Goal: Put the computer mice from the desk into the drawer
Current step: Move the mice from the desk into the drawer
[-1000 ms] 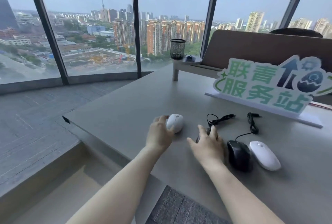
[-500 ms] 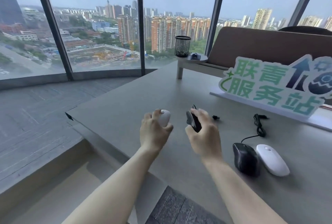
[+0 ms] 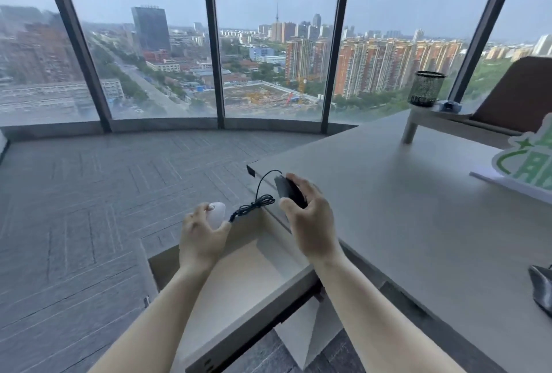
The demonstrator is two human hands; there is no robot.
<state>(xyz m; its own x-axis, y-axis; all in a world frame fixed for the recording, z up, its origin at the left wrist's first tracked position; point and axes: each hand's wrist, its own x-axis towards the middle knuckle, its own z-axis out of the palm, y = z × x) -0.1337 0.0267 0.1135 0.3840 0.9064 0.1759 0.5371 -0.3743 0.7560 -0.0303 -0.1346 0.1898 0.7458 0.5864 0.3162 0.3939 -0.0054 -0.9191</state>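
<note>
The open pale wooden drawer point(image 3: 239, 280) juts out past the grey tabletop point(image 3: 403, 193) edge, its interior bare below both hands. The left hand point(image 3: 201, 236) curls its fingers around a white rounded mouse point(image 3: 217, 213); the right hand point(image 3: 310, 217) grips a black corded mouse point(image 3: 288, 190), cable point(image 3: 255, 203) dangling between them.

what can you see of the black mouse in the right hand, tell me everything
The black mouse is a dark, matte, plastic-looking wired mouse, gripped in the right hand between thumb and fingers and tilted on its side above the desk's edge. Its thin black cable loops out from the front and hangs in a bundled coil over the open drawer. Its buttons are hidden.
</note>
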